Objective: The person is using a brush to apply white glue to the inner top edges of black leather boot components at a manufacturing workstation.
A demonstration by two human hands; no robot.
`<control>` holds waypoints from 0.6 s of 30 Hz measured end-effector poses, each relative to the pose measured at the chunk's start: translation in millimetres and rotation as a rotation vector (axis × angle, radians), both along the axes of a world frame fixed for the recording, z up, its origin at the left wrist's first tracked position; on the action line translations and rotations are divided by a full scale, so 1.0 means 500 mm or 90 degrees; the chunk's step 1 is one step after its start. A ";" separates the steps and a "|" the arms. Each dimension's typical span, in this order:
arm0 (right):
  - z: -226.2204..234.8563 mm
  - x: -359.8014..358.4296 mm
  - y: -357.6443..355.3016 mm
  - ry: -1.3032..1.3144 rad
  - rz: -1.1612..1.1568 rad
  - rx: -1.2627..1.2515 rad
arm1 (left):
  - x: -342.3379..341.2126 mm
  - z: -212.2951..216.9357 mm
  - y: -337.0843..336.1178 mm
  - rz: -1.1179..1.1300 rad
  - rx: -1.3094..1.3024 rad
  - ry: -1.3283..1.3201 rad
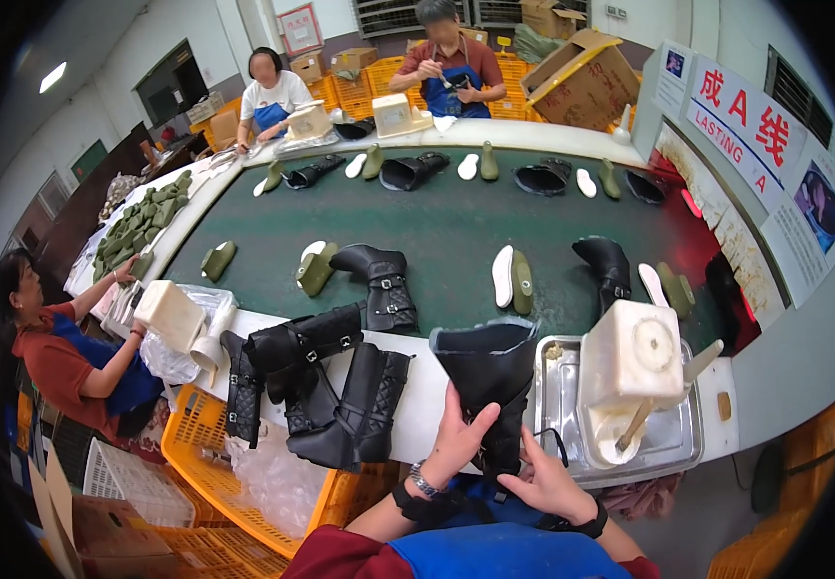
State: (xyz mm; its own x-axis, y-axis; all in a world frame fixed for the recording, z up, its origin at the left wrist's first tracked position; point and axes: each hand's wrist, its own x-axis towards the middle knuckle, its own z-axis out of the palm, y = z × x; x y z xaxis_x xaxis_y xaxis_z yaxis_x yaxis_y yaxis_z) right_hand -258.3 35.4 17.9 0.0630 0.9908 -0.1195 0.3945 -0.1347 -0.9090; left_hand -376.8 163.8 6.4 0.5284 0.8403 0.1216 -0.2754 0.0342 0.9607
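A tall black boot (485, 372) stands in front of me at the table's near edge, its pale-lined top opening facing up and away. My left hand (461, 431) grips the shaft from the left side, thumb across the front. Lower down on the right, my right hand (550, 482) holds the foot part, with some of its fingers hidden behind the boot. To the left lies a pile of black quilted boots (350, 405) with buckled straps. Right of my hands, a metal tray (560, 425) carries a cream plastic container (632, 357) with a brush (634, 425) in its spout.
A green conveyor belt (417, 222) crosses ahead, carrying black boots, green shoe lasts (521, 283) and white insoles (502, 277). Its right end enters a red-lit machine opening (716, 222). Co-workers sit at the left and far side. A yellow crate (186, 434) with clear plastic bags stands lower left.
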 end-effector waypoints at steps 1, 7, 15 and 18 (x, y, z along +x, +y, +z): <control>-0.001 -0.001 -0.006 0.044 -0.008 0.003 | -0.010 -0.006 0.004 -0.013 -0.008 0.005; -0.009 0.027 -0.002 0.460 0.019 0.071 | -0.067 -0.022 0.005 -0.221 -0.135 0.082; -0.020 0.048 -0.002 0.443 0.013 0.115 | -0.098 -0.018 -0.013 -0.266 -0.343 0.164; -0.003 0.051 -0.012 0.432 -0.010 -0.010 | -0.111 0.018 -0.001 -0.226 -0.257 0.187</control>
State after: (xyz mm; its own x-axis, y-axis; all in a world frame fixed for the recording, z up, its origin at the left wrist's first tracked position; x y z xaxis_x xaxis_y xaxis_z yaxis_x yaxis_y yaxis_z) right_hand -232.8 29.6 16.5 -0.0174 0.9882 -0.1522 -0.2641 -0.1514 -0.9525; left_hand -432.4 163.1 15.4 0.7476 0.5560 -0.3631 0.0938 0.4529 0.8866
